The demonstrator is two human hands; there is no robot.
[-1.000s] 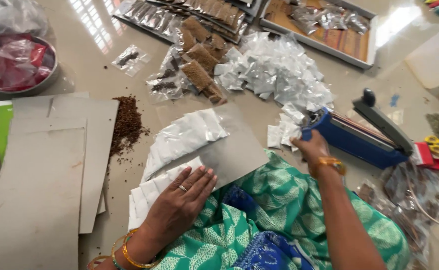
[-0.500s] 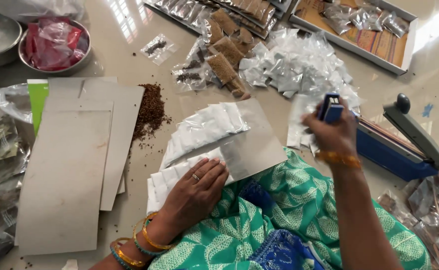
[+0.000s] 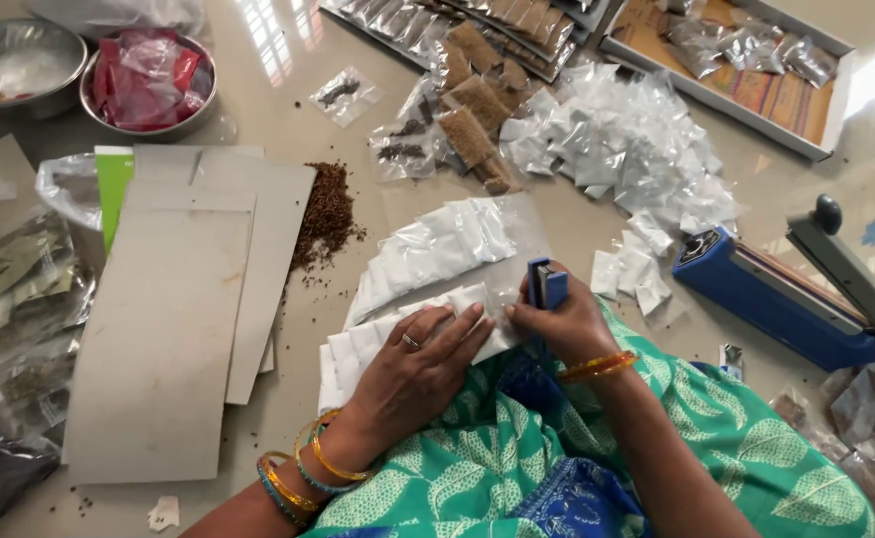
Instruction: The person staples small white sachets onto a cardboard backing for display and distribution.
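Left hand: flat and open, fingers spread, palm pressing on the near row of white sachets; ring on one finger, bangles at the wrist.
Right hand: closed around a small blue stapler, held upright just at the right end of the same row.
Near row of white sachets: overlapping in a line on a clear plastic sheet, on the floor close to its near edge, directly in front of the green patterned lap.
Second row of sachets: just behind the first one, also overlapping, slanting up to the right.
Loose pile of white sachets: farther back, toward the far right part of the floor.
Blue heat sealer: at the right edge, arm lifted, well apart from the right hand.
Grey cardboard sheets: stacked to the left side, beside a heap of brown seeds.
Steel bowl with red packets: far left corner.
Brown filled packets: near the far edge, behind the second row.
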